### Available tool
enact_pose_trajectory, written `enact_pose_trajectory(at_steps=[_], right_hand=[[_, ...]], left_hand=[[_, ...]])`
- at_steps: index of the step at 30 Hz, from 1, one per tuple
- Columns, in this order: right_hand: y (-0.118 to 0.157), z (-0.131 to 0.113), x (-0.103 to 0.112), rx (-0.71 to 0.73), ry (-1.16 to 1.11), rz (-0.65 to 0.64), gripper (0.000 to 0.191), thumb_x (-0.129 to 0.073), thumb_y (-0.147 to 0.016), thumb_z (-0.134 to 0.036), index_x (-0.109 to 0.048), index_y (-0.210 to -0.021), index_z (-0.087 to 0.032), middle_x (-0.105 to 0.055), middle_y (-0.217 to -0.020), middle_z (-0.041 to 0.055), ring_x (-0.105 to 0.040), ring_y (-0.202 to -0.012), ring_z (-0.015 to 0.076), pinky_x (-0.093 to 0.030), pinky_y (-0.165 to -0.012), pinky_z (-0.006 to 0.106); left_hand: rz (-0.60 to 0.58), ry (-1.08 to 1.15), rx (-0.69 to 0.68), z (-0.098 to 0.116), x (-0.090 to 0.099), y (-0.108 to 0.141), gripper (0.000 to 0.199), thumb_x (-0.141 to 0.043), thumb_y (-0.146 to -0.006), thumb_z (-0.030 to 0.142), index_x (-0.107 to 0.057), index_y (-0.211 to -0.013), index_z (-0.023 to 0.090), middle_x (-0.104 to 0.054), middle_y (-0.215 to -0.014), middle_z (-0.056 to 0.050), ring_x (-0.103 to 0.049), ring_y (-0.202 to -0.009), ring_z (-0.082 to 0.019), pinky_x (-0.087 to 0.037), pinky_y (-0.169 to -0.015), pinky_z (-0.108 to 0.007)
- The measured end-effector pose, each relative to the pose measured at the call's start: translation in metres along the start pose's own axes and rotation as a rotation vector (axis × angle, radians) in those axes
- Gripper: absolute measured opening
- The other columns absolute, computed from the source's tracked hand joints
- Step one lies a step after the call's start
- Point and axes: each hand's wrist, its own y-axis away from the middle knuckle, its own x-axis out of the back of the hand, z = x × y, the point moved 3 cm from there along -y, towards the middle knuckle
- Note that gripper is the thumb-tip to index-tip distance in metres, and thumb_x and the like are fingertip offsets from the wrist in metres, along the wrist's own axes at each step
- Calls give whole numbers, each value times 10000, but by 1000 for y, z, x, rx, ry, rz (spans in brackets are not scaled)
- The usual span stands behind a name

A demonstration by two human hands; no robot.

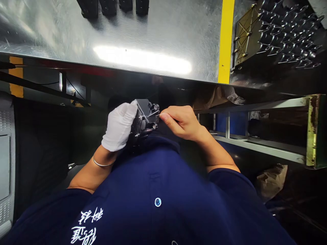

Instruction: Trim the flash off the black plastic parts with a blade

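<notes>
My left hand (pixel 119 126), in a white glove, is closed around the left side of a dark, glossy part (pixel 145 109) with round bosses on its right side. The part is held in front of my chest, below the table's edge. My bare right hand (pixel 182 121) pinches a thin metal pin or blade (pixel 154 115) between thumb and forefinger. Its tip reaches to the part's face, between the bosses; whether it touches cannot be made out. The fingers of my left hand behind the part are hidden.
Ahead lies a metal table (pixel 168 30) with a yellow stripe (pixel 226 41). Several black parts (pixel 109 7) stand at its far edge. At right is a metal block (pixel 246 35) beside rows of dark pieces with wire loops (pixel 288 34). A metal frame (pixel 265 148) stands at lower right.
</notes>
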Motion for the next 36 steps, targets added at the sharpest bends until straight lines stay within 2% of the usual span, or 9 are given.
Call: enact_pose_trajectory(at_steps=[6, 9, 12, 14, 16, 20, 24, 30, 36], right_hand=[[-2, -1, 6, -108, -204, -283, 435, -434, -1014, -289, -497, -607, -148, -425, -562, -61, -364, -508, 30, -306, -517, 169], [0, -1, 5, -90, -374, -323, 426, -438, -1017, -317, -575, -658, -133, -463, -565, -53, -403, -503, 31, -335, -512, 162], [3, 0, 5, -44, -462, -136, 390, -453, -1012, -373, -664, -805, -118, -576, -626, -19, -473, -513, 41, -384, -519, 169], [3, 0, 6, 25, -378, 61, 318, -565, -957, -415, -672, -893, -122, -610, -665, -14, -467, -507, 42, -389, -511, 175], [3, -4, 4, 154, -228, 138, 277, -675, -891, -396, -665, -980, -134, -620, -677, -24, -469, -514, 42, -390, -516, 174], [2, -8, -3, 296, 12, 168, 183, -683, -894, -332, -651, -905, -153, -564, -593, -53, -474, -518, 51, -356, -520, 188], [3, -4, -3, 225, 43, 199, 322, -658, -904, -389, -567, -682, -175, -504, -550, -60, -434, -505, 57, -315, -517, 214], [4, 1, -7, 133, 98, 41, 530, -458, -936, -633, -575, -732, -158, -474, -608, -29, -433, -556, 91, -304, -548, 243], [4, 3, -8, 110, 143, 63, 587, -433, -916, -686, -546, -679, -161, -449, -593, -30, -391, -542, 87, -286, -538, 241]], left_hand=[[-13, -17, 39, 4, -1, 2, 356, -579, -832, 386, -492, -542, 197, -490, -558, 6, -431, -547, -108, -399, -495, -224], [-31, 25, 39, 4, -2, 2, 344, -582, -836, 388, -520, -559, 193, -510, -563, 2, -443, -543, -108, -398, -485, -222], [-29, 65, 4, 3, -2, 0, 379, -581, -845, 422, -499, -549, 200, -489, -557, 10, -427, -541, -106, -398, -479, -220], [-43, 86, 6, 2, -3, -2, 403, -576, -856, 444, -497, -545, 201, -487, -557, 11, -433, -546, -106, -412, -488, -217], [-78, 121, 58, -3, -4, -3, 398, -576, -867, 459, -544, -572, 193, -535, -585, 2, -472, -557, -110, -435, -504, -218], [-132, 223, 173, -12, -8, -2, 396, -583, -869, 524, -645, -686, 178, -616, -649, -17, -551, -581, -124, -469, -525, -229], [-88, 175, 118, -11, -6, -1, 408, -557, -881, 531, -645, -685, 185, -616, -652, -22, -564, -602, -135, -468, -541, -242], [5, 25, 11, 2, -1, 1, 416, -539, -878, 478, -522, -563, 206, -514, -580, 5, -461, -574, -121, -408, -516, -259], [37, 14, 3, -1, 0, 2, 397, -559, -868, 473, -528, -581, 200, -504, -582, 19, -426, -560, -107, -379, -515, -263]])
